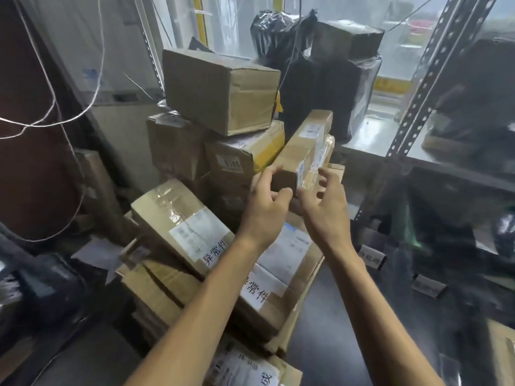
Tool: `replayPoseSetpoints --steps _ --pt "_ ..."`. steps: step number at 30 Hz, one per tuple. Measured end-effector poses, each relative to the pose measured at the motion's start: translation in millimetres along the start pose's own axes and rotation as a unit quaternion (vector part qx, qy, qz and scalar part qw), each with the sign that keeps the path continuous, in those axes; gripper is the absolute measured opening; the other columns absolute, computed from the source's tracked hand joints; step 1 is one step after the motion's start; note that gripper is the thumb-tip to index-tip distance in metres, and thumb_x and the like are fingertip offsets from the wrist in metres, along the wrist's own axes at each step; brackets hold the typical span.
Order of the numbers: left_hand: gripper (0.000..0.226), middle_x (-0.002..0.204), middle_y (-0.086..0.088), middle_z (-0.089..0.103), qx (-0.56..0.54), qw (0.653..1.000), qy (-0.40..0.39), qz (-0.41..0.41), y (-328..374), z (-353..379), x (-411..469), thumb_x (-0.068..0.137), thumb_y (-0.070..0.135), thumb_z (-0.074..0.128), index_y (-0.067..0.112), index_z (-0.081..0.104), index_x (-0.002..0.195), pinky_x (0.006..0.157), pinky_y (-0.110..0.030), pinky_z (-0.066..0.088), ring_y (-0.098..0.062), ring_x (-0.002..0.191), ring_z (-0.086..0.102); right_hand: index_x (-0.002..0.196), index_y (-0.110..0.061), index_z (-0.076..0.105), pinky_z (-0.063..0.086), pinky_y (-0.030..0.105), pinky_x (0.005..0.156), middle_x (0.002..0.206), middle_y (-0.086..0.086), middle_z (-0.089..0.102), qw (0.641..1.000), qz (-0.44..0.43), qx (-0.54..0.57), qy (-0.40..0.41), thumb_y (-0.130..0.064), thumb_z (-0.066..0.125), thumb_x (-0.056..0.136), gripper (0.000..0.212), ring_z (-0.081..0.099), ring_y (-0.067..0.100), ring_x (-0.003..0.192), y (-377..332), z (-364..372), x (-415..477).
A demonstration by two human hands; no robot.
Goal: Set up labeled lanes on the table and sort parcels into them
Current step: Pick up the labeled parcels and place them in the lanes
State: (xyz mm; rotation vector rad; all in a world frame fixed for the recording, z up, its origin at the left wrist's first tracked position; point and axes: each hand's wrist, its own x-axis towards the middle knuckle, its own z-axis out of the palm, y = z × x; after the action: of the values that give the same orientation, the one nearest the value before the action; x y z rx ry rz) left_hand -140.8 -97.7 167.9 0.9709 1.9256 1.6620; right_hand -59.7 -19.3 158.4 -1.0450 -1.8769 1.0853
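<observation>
A long narrow box (303, 146) leans tilted against a pile of cardboard boxes (195, 151), its far end raised towards black wrapped parcels (315, 73). The left hand (267, 201) grips its near end, fingers over the top edge and thumb beneath. The right hand (326, 201) is just beside the box's taped side, fingers spread and loosely bent; contact cannot be told. A metal shelf (434, 79) stands to the right.

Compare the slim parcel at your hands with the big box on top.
The slim parcel is long, narrow and tilted; the big box is blocky and lies flat. The slim parcel carries white labels; the big box shows none in view. The left hand grips the slim parcel's end; no hand touches the big box. Both are brown cardboard.
</observation>
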Motion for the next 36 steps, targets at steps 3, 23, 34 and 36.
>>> replayPoseSetpoints --steps 3,23,34,36 --pt "0.069 0.148 0.002 0.047 0.018 1.000 0.002 -0.010 -1.7 3.0 21.2 0.081 0.034 0.048 0.031 0.040 0.150 0.105 -0.046 0.052 -0.015 0.127 0.057 0.152 -0.021 0.038 0.046 0.050 0.107 0.143 0.007 0.050 1.000 0.025 -0.009 0.004 -0.037 0.058 0.096 0.062 0.052 0.024 0.130 -1.3 13.9 23.0" --pt "0.060 0.138 0.006 0.058 0.011 0.997 -0.073 0.021 -11.0 16.8 52.4 0.093 -0.006 0.043 0.024 0.044 0.145 0.103 -0.029 0.053 -0.004 0.124 0.057 0.130 -0.018 0.051 0.042 0.031 0.072 0.092 -0.008 0.064 0.988 0.132 -0.020 0.081 -0.046 0.062 0.092 0.048 0.063 0.026 0.096 -5.8 16.5 52.3" --pt "0.076 0.154 0.000 0.039 0.117 0.983 -0.077 0.115 -27.1 45.0 40.5 0.089 0.013 0.067 0.029 0.030 0.154 0.112 -0.049 0.045 -0.022 0.141 0.042 0.108 0.002 0.065 0.059 0.047 0.075 0.106 0.021 0.072 0.951 0.146 0.235 0.142 -0.056 0.055 0.075 0.068 0.070 0.022 0.085 -0.4 -32.0 32.3" --pt "0.083 0.161 -0.002 0.027 0.135 0.979 -0.071 0.136 -20.1 58.5 33.1 0.088 0.015 0.068 0.025 0.023 0.157 0.121 -0.046 0.031 -0.021 0.149 0.027 0.128 -0.006 0.061 0.057 0.054 0.096 0.129 0.016 0.067 0.953 0.132 0.234 0.140 -0.058 0.055 0.073 0.076 0.068 0.024 0.113 -9.2 -50.4 23.3"
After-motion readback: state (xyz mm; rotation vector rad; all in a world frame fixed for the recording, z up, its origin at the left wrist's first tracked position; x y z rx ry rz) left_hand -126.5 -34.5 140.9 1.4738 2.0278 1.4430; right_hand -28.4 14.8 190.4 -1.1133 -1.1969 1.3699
